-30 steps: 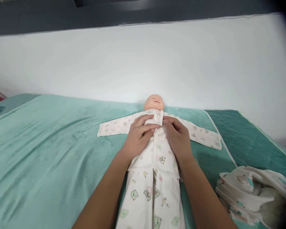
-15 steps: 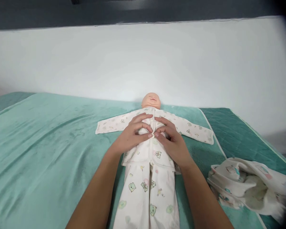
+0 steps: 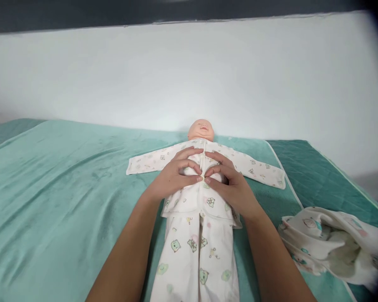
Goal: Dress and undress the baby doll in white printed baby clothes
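Note:
A baby doll (image 3: 200, 130) lies on its back, dressed in a white baby jacket (image 3: 189, 199) and matching trousers (image 3: 182, 256), both printed with small green animals. The doll's sleeves stretch out to both sides. My left hand (image 3: 179, 174) pinches one front edge of the jacket between thumb and index finger at mid-chest. Opposite it, my right hand (image 3: 227, 178) pinches the other front edge. Their thumb tips almost meet at a small pale fastening, too small to make out. The remaining fingers curve over the chest.
A teal blanket (image 3: 66, 201) with soft folds covers the bed. At the right lies a crumpled white printed cloth (image 3: 318, 239), partly over a darker quilted teal strip (image 3: 327, 176). Behind the doll's head rises a white wall (image 3: 145, 84).
The hands keep their pinch at the same place on the jacket, with thumb tips shifting only slightly. The camera view has tilted a little downward.

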Available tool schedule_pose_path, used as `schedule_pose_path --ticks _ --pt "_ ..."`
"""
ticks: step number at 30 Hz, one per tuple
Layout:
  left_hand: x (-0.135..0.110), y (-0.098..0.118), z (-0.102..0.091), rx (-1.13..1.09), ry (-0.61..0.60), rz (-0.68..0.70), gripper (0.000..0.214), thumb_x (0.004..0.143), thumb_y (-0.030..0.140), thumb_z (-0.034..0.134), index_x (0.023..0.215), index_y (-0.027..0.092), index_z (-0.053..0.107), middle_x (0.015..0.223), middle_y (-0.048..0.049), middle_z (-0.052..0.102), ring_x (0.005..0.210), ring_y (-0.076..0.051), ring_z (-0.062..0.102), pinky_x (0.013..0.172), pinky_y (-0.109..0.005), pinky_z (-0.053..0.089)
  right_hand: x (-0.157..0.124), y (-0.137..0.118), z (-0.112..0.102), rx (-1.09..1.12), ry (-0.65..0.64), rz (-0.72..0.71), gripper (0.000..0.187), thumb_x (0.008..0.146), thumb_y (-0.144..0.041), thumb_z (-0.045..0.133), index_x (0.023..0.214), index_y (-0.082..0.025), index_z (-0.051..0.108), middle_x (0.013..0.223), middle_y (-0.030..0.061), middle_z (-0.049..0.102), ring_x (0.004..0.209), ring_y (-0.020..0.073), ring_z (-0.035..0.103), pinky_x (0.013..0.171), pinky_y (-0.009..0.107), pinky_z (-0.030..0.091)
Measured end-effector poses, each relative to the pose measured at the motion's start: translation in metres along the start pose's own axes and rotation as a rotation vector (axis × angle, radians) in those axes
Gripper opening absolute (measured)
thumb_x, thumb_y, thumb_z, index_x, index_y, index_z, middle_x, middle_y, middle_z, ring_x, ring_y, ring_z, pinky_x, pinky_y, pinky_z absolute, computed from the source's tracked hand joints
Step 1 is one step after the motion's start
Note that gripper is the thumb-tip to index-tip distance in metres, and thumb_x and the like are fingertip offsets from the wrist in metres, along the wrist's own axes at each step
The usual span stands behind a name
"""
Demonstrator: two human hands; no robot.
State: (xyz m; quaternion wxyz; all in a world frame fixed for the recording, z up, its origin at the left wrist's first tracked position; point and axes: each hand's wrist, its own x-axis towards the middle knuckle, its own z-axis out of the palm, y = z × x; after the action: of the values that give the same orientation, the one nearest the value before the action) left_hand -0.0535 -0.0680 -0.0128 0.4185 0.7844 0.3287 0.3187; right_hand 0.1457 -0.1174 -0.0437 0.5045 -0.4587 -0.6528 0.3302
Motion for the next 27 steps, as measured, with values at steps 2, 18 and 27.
schedule_pose_path --ticks 2,18,27 --pt "0.0004 0.0001 -0.0012 0.015 -0.022 -0.006 0.01 0.084 0.034 0.068 0.083 0.024 0.068 0.156 0.0006 0.039 0.149 -0.028 0.023 0.119 -0.048 0.032 -0.0001 0.0004 -0.0005 0.002 -0.005 -0.005 0.003 0.087 -0.032 0.068 0.088 -0.03 0.069 0.148 -0.0059 0.046 0.148 0.0219 0.027 0.122 0.045 0.025" --pt "0.0013 -0.0013 -0.004 0.092 -0.056 0.048 0.012 0.085 0.034 0.067 0.081 0.023 0.066 0.156 0.0031 0.039 0.15 -0.024 0.022 0.124 -0.045 0.022 -0.0001 0.0011 -0.0003 -0.028 -0.027 -0.021 0.005 0.087 -0.033 0.069 0.088 -0.029 0.066 0.15 -0.0061 0.043 0.149 0.0208 0.024 0.123 0.045 0.023" --pt "-0.0005 0.0003 -0.0021 0.049 -0.04 0.001 0.008 0.085 0.028 0.065 0.08 0.022 0.064 0.157 0.002 0.037 0.15 -0.026 0.021 0.121 -0.047 0.027 -0.0012 0.0008 -0.002 0.03 -0.033 -0.025 0.003 0.088 -0.03 0.067 0.087 -0.031 0.069 0.149 -0.0071 0.044 0.149 0.0207 0.024 0.123 0.044 0.024"
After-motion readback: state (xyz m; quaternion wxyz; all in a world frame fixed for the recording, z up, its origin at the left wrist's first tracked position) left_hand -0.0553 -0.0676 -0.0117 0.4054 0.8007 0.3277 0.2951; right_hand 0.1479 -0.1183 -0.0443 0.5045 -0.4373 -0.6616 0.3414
